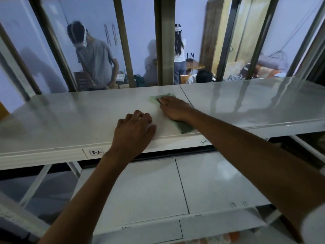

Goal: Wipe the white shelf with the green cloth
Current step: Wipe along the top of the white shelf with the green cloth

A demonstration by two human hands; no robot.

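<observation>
Under right hand | green cloth flat; white shelf

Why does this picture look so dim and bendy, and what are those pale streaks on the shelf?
Head view: the foreground is dim against the brighter room behind; the wide-angle lens bows the white shelf and the uprights; the glossy top mirrors those uprights as pale streaks, strongest at right. The green cloth under the flat right hand looks slightly smeared, and the left hand rests at the front edge.
</observation>
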